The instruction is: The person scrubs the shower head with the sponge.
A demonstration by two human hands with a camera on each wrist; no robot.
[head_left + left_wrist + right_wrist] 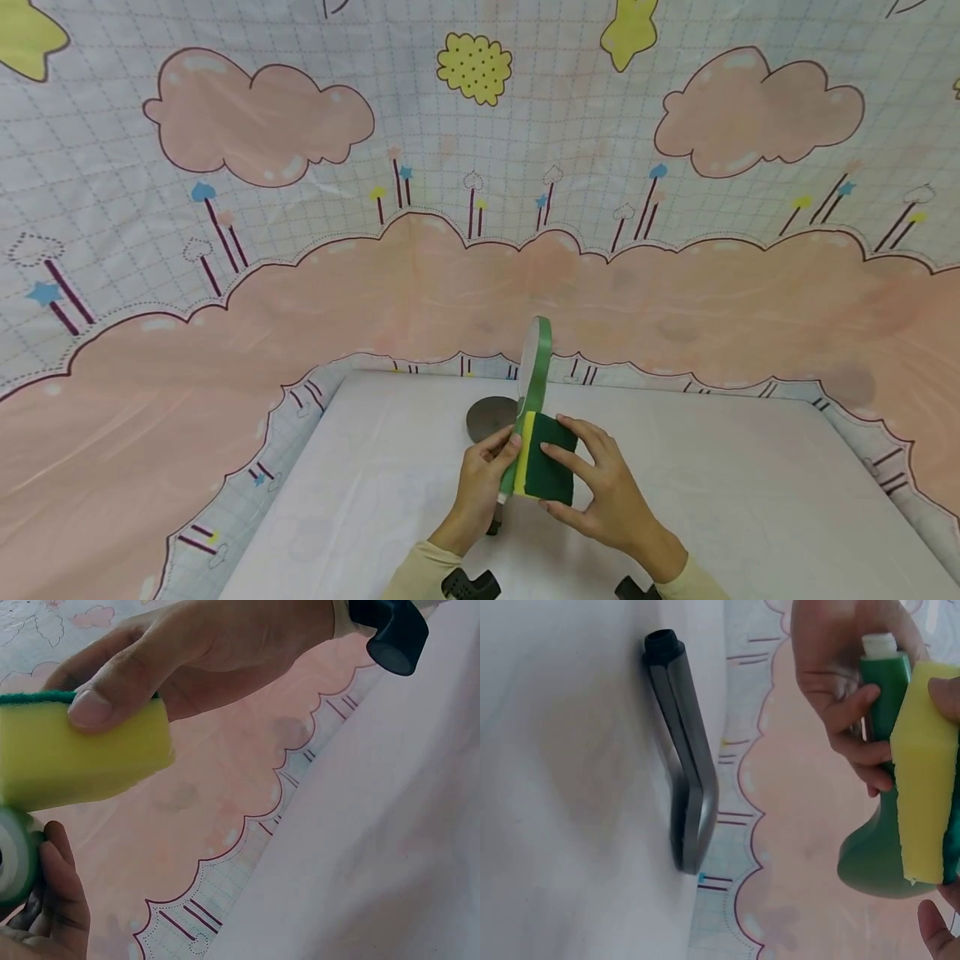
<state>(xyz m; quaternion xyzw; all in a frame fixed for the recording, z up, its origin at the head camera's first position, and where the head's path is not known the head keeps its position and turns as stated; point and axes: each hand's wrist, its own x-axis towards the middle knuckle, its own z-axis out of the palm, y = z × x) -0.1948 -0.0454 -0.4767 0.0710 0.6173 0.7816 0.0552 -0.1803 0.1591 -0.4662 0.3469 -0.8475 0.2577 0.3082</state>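
My left hand (478, 477) grips the handle of a green hand shower head (537, 367), its round rim tilted upward and its white threaded end pointing down. My right hand (609, 492) holds a sponge (553, 462), yellow with a dark green scouring layer, between thumb and fingers. The sponge's yellow side lies against the green handle, as the right wrist view shows too. Behind the hands, a dark grey hand shower head (489, 417) rests on the table. Its angled handle and black threaded end (662, 645) appear in the right wrist view.
The white table (712, 475) spreads out around the hands. A printed cloth (675, 308) with pink clouds and yellow shapes hangs behind and beside it. Dark camera mounts (471, 585) sit on both wrists.
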